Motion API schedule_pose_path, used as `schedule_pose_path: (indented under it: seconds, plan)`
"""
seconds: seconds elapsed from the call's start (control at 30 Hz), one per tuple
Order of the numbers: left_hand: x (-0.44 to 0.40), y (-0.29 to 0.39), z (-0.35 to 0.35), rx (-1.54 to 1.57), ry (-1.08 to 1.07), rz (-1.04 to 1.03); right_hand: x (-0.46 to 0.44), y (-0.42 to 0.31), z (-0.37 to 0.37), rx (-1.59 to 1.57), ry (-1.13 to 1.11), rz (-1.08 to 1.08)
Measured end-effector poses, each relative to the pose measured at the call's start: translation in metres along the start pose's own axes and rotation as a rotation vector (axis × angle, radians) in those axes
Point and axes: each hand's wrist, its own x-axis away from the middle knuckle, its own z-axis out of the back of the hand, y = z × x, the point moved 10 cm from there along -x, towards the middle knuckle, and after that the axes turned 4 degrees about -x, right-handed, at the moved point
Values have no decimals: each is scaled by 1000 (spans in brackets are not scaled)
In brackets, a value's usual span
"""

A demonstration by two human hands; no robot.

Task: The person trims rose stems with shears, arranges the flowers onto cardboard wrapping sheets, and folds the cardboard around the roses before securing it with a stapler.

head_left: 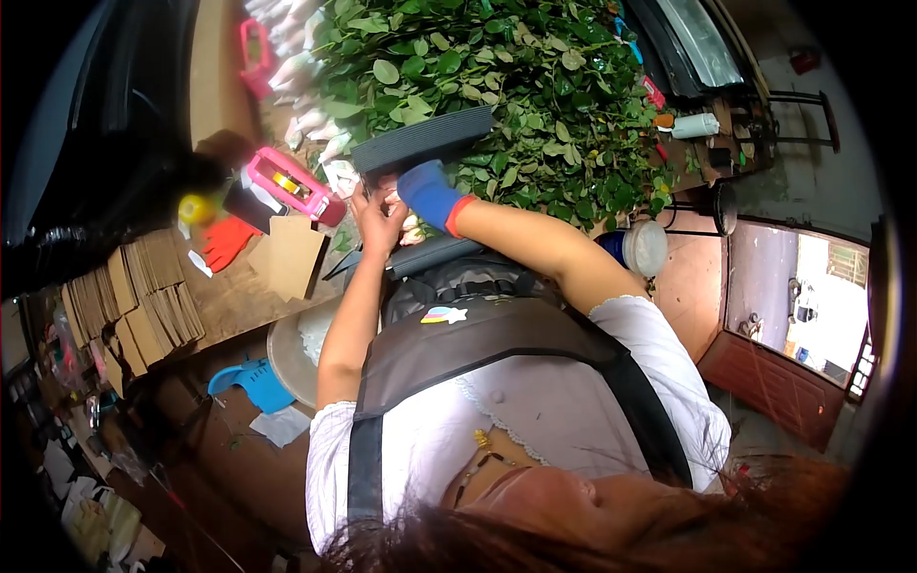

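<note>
My bare left hand point(377, 218) has its fingers curled at a small cluster of pale pink rose heads point(411, 229). Close beside it, my right hand point(426, 195), in a blue glove with a red cuff, is closed; its fingertips point at the same flowers and what they grip is hidden. A dark grey ribbed sheet point(420, 138) stands tilted just beyond both hands, and another dark grey piece point(435, 256) lies between them and my apron. Behind the ribbed sheet spreads a large heap of leafy green stems point(535, 124).
Left of my hands are a pink tape dispenser point(296, 186), cardboard pieces point(289, 258), an orange glove point(227, 242) and a yellow tape roll point(196, 209). White-wrapped flower heads point(296, 72) line the heap's left edge. A white bucket point(645, 248) stands right; a blue dustpan-like item point(253, 384) lies below the table.
</note>
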Motion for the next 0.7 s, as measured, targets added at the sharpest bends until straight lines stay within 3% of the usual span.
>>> schedule_pose_path:
  seconds: [0.1,0.2,0.27,0.37,0.57,0.7]
  plan:
    - [-3,-2,-1,-80,-48,20,8,-9,7,42,26,14]
    - [-5,-5,-3,-86,-102,49,-2,1,5,-68,239,177]
    - [-6,4,1,-52,-135,108,42,22,28,-115,33,55]
    - [-5,-3,-4,-106,-140,110,68,19,51,-320,509,239]
    - [-9,13,15,-145,-69,108,57,26,41,-296,339,403]
    - [8,0,40,289,30,187,97,35,52,-323,229,441]
